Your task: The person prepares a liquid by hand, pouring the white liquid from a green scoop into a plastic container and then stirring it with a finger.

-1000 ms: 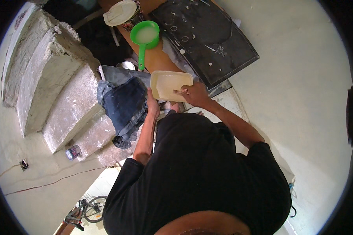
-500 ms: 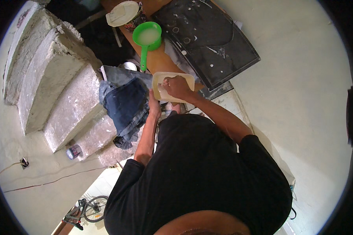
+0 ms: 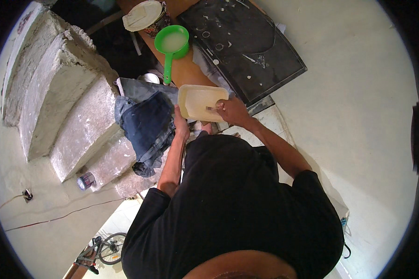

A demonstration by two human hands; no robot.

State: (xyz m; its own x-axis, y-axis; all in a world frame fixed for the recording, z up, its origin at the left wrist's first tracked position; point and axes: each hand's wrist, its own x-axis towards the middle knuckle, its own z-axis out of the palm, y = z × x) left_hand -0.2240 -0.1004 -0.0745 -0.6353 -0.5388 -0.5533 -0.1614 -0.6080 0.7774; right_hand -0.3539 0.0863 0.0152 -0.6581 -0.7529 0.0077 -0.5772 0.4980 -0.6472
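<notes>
A shallow, pale yellow rectangular plastic tub (image 3: 191, 97) is held up in front of me. My left hand (image 3: 180, 122) grips its near left corner, thumb at the rim and the other fingers mostly hidden. Inside the right part of the tub, my right hand (image 3: 235, 111) is closed on a small flat-ended tool (image 3: 211, 108). Its end is greyish brown and too small to name surely. Beyond the tub stands a green long-handled dipper (image 3: 173, 42) with cloudy whitish liquid in it. Next to that is a bucket (image 3: 162, 19) with a whitish lid (image 3: 143, 16).
Rough plastered steps (image 3: 81, 102) rise on the left, with dark blue cloth (image 3: 149, 121) draped near them. A black panel (image 3: 242, 51) spotted white lies on the brown board (image 3: 193, 72). A small can (image 3: 85, 181) rests on a lower step. A bicycle (image 3: 111, 249) stands lower left.
My right hand has moved from the tub's middle to its right side, bringing the tool along and uncovering more of the tub's inside. My left hand keeps its grip.
</notes>
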